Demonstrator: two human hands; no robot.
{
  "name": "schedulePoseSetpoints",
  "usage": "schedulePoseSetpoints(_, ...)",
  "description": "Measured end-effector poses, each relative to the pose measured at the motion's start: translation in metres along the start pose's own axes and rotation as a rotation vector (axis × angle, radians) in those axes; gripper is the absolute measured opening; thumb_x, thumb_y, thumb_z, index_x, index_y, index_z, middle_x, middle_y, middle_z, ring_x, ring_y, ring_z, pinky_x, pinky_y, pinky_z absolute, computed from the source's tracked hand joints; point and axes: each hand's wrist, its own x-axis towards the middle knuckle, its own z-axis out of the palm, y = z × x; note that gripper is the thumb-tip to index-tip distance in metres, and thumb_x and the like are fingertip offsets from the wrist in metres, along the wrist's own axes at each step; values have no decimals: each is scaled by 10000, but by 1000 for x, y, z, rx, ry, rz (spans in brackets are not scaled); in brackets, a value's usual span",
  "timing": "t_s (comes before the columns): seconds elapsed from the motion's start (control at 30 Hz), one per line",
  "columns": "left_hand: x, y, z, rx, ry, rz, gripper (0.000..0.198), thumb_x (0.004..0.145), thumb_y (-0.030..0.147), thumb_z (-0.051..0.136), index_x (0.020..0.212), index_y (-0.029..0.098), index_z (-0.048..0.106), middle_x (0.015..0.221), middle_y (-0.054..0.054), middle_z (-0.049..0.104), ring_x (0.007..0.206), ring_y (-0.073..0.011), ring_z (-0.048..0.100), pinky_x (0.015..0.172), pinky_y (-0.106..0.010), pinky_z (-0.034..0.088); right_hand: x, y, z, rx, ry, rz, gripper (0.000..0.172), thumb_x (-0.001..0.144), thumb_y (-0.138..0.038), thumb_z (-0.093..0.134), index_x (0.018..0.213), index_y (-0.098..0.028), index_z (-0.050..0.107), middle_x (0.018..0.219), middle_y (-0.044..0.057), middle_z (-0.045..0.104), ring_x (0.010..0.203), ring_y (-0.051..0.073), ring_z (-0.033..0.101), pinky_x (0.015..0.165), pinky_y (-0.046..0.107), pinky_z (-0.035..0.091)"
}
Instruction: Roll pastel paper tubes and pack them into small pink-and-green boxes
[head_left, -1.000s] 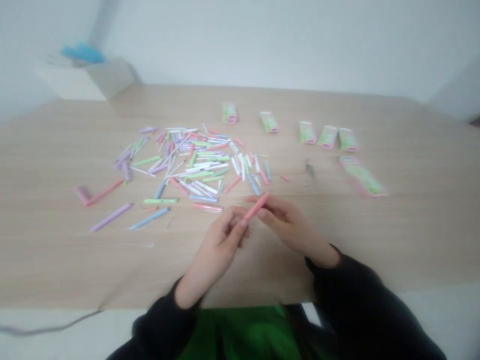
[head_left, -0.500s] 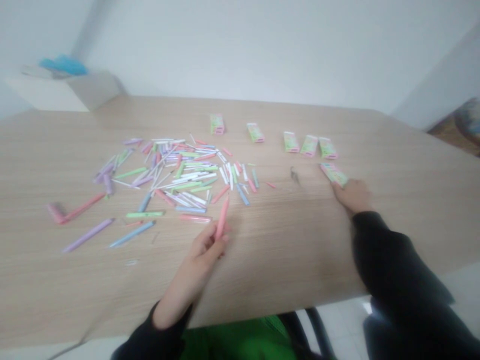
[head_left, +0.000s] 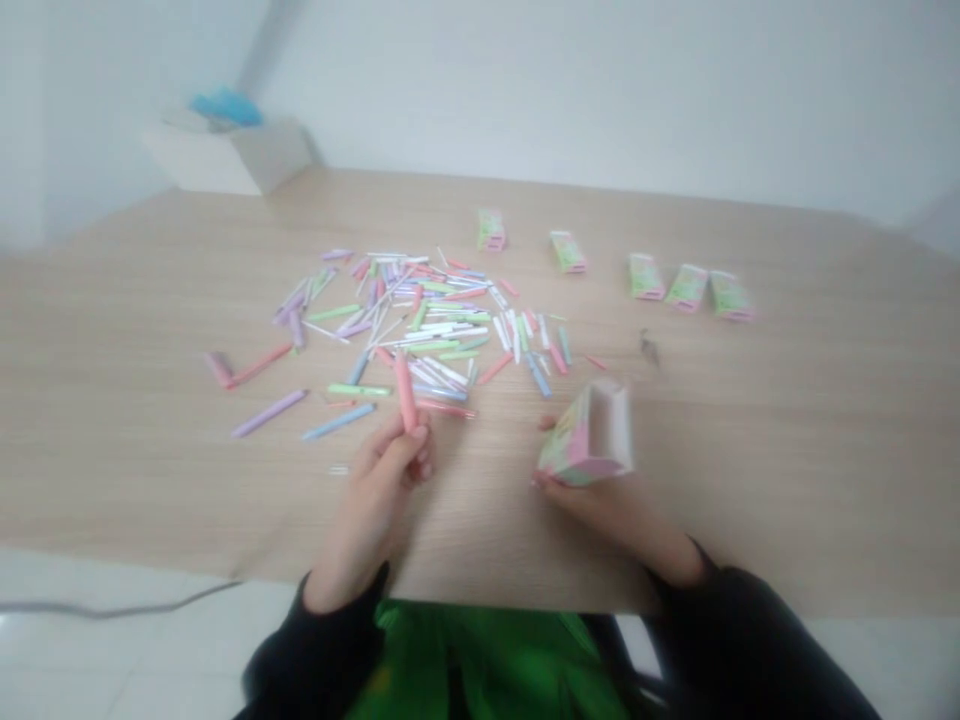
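My left hand (head_left: 386, 465) is closed around the lower end of a pink pen (head_left: 406, 390), which points up and away from me. In my right hand (head_left: 600, 508) is a small pink and green box (head_left: 571, 445), tilted so that its open end faces up and to the right. Its inside looks pale, and blur hides any contents. The pen and the box are apart, with bare tabletop between them. Just beyond my left hand lies a pile of loose pens and pen parts (head_left: 442, 335) in white, green, pink, blue and purple.
Several similar small boxes (head_left: 646, 277) lie toward the back of the wooden table (head_left: 825, 400). A small dark metallic piece (head_left: 649, 347) rests beyond the box I hold. At the back left stands a white container (head_left: 217, 160) with something blue (head_left: 227, 106) on top.
My right hand has picked up the box from the right side and brought it in front of me, open end showing. My left hand still holds the pink pen. The view has shifted.
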Motion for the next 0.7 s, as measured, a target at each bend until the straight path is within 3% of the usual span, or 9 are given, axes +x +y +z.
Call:
schedulePoseSetpoints(0.17, -7, -4, -6, 64, -60, 51, 244, 852, 325, 738, 795, 179, 552, 673, 47, 430, 610, -99, 377, 571, -233, 304, 5, -1, 18, -18, -203, 70, 449, 837, -383, 660, 1256, -237, 593, 1013, 74, 713, 870, 272, 706, 895, 463, 590)
schedulePoseSetpoints(0.27, -12, -4, 1, 98, -119, 128, 260, 835, 319, 790, 865, 181, 572, 767, 38, 457, 676, -99, 410, 619, -227, 342, 6, -15, 23, 14, -334, -14, 290, 895, -337, 572, 1156, -247, 662, 1020, 87, 744, 966, 296, 724, 949, 472, 577)
schedulePoseSetpoints(0.37, -15, -5, 4, 67, -184, 141, 224, 918, 367, 718, 914, 190, 581, 784, 35, 458, 679, -102, 404, 630, -234, 350, 7, -23, 24, 95, -418, -39, 199, 956, -347, 520, 1006, -250, 686, 941, 78, 759, 967, 289, 730, 985, 492, 567)
schedulePoseSetpoints(0.47, -13, -5, -2, 83, -143, 138, 234, 951, 377, 681, 852, 188, 585, 759, 33, 473, 648, -98, 396, 603, -237, 338, 11, -22, 20, 271, -423, 28, 261, 966, -427, 582, 1120, -235, 670, 1079, 96, 774, 1028, 291, 732, 964, 513, 585)
schedulePoseSetpoints(0.57, -10, -3, -8, 137, -91, 160, 195, 900, 377, 747, 949, 204, 671, 894, 5, 604, 699, -101, 488, 622, -231, 387, 15, -23, 17, 492, -405, 139, 413, 942, -511, 648, 1257, -244, 637, 1249, 99, 746, 1138, 294, 714, 967, 501, 597)
schedulePoseSetpoints(0.7, -7, -4, -1, 117, -219, 71, 397, 780, 361, 858, 1117, 201, 722, 1023, -49, 722, 896, -185, 656, 777, -279, 514, 16, -36, 31, 704, -360, 273, 505, 915, -633, 638, 1238, -246, 680, 1246, 88, 749, 1099, 268, 731, 987, 454, 601)
